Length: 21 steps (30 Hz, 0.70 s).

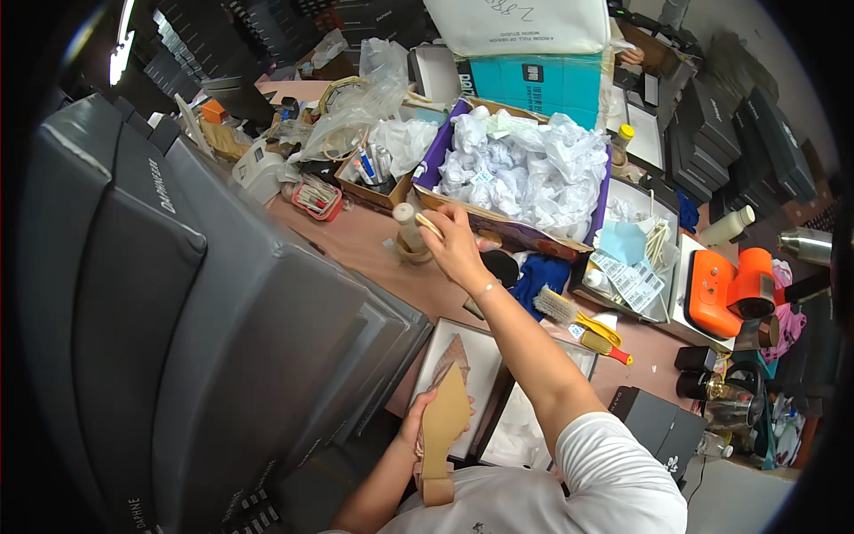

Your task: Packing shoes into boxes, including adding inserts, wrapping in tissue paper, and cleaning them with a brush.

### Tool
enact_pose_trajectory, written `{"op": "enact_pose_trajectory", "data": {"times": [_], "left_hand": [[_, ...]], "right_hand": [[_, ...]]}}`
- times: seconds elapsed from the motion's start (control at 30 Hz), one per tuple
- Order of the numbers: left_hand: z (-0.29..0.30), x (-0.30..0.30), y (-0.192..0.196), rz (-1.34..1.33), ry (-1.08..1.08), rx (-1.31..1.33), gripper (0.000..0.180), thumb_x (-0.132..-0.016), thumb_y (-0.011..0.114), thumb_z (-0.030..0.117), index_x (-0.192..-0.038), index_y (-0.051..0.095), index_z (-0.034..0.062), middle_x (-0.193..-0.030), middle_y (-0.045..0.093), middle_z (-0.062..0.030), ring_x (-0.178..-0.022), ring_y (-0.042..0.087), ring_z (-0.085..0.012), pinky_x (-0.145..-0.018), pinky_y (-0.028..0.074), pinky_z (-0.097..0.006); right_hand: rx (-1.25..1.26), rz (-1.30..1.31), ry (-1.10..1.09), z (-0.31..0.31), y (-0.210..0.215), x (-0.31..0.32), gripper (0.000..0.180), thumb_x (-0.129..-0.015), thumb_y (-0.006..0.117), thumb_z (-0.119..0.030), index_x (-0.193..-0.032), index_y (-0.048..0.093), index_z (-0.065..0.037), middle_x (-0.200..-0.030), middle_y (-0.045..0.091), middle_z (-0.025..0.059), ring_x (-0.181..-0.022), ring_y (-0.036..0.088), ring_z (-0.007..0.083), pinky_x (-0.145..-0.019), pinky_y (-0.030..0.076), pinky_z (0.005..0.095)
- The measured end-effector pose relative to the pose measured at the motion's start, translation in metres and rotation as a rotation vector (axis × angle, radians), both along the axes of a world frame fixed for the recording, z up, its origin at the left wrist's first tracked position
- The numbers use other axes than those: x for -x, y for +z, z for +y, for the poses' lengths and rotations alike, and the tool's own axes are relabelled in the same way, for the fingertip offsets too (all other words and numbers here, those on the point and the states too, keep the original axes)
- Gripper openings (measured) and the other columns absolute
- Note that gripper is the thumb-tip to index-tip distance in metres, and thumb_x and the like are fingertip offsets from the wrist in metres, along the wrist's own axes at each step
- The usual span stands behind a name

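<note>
In my left hand [414, 422] is a heeled shoe [445, 414], its flat tan sole turned up and toward me; a pinkish patterned upper shows along its edge. The fingers wrap round its middle, above an open shoe box [485, 349]. Farther off, my right hand [456, 246] is stretched out over the table. Its fingers pinch a short pale stick [429, 224], whose exact kind I cannot make out. Just left of those fingers stands a small cloudy bottle [407, 230] in a brownish holder or dish.
Stacked dark grey shoe boxes [240, 329] rise close on the left. Behind my right hand is a purple-edged carton of crumpled white paper [525, 169]. Yellow brushes [578, 316], a blue cloth [540, 278] and an orange device [712, 289] lie to the right.
</note>
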<state>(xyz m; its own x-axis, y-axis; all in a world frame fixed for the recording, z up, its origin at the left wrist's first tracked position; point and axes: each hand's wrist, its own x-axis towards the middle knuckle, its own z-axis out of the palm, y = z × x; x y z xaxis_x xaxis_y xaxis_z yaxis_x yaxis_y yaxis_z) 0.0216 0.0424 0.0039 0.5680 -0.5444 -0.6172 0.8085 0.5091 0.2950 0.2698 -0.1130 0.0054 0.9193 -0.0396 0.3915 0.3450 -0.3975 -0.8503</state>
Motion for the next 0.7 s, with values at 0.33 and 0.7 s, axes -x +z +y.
{"op": "enact_pose_trajectory", "data": {"times": [0.33, 0.7], "left_hand": [[-0.021, 0.042, 0.003, 0.094, 0.057, 0.260, 0.050, -0.093, 0.042, 0.047, -0.118, 0.054, 0.0055, -0.099, 0.063, -0.0142, -0.081, 0.064, -0.0236, -0.064, 0.055, -0.034], [-0.036, 0.088, 0.020, 0.024, 0.019, 0.276, 0.046, -0.094, 0.041, 0.043, -0.115, 0.057, 0.0054, -0.102, 0.064, -0.0108, -0.093, 0.063, -0.0203, -0.082, 0.052, -0.034]], "right_hand": [[0.208, 0.158, 0.373, -0.041, 0.062, 0.317, 0.019, -0.089, 0.061, -0.024, -0.094, 0.058, -0.006, -0.086, 0.054, 0.0105, -0.071, 0.059, 0.0287, -0.058, 0.049, 0.0371], [0.310, 0.084, 0.028, -0.047, 0.037, 0.326, 0.018, -0.084, 0.065, -0.020, -0.081, 0.053, -0.009, -0.070, 0.052, 0.0115, -0.056, 0.056, 0.0283, -0.048, 0.046, 0.0373]]}}
